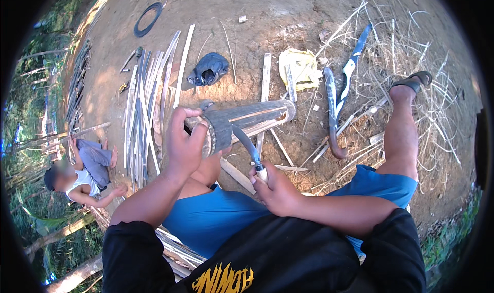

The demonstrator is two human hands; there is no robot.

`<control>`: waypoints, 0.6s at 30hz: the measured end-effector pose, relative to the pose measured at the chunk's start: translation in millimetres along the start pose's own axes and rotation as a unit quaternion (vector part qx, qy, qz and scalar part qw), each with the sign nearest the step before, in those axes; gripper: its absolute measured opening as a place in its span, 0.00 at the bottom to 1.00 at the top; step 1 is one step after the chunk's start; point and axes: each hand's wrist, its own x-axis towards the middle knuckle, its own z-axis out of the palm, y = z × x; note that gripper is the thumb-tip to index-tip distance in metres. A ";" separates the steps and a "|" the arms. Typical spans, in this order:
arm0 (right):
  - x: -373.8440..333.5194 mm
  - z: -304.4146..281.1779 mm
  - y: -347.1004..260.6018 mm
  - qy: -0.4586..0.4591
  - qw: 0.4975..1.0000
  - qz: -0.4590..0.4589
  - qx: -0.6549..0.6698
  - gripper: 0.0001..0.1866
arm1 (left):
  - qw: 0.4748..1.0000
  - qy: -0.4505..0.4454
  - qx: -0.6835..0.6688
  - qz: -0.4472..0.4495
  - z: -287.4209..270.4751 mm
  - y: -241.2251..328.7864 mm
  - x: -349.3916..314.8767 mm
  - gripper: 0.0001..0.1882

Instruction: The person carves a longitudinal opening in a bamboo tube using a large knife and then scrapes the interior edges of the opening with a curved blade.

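Note:
My left hand (184, 146) is closed round the near-left end of a slotted tube (257, 113) that looks like bamboo. A dark band (220, 131) wraps the tube beside my fingers, and long openings run toward its far right end. In my right hand (278, 191) is the pale handle of a curved knife (248, 145). Its blade reaches up and left to the tube's lower side, just right of the band; whether the edge touches cannot be told. The tube lies across in front of my knees, slightly tilted.
Long split strips (146, 102) lie bundled on the left. A black plastic bag (210, 69), a yellow bag (301, 69) and a sheathed-looking long blade (350, 69) lie ahead. Thin shavings (437, 108) cover the right ground. Another person (87, 174) sits at far left.

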 end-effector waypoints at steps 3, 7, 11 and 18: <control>-10.9 -27.0 -37.7 -0.069 0.988 0.109 0.081 0.08 | 0.996 -0.043 -0.007 0.079 -5.3 -5.8 4.8 0.12; -18.0 -71.3 -89.1 -0.106 0.946 0.225 0.209 0.14 | 0.980 -0.106 0.007 0.167 -8.2 1.2 20.9 0.13; -39.9 -88.0 -97.6 -0.076 0.984 0.145 -0.065 0.16 | 0.994 -0.085 -0.039 0.062 -9.6 -11.6 38.9 0.12; -53.2 -103.4 -33.9 0.040 0.962 0.020 -0.269 0.20 | 0.986 -0.118 -0.014 0.116 -17.0 -16.8 44.6 0.14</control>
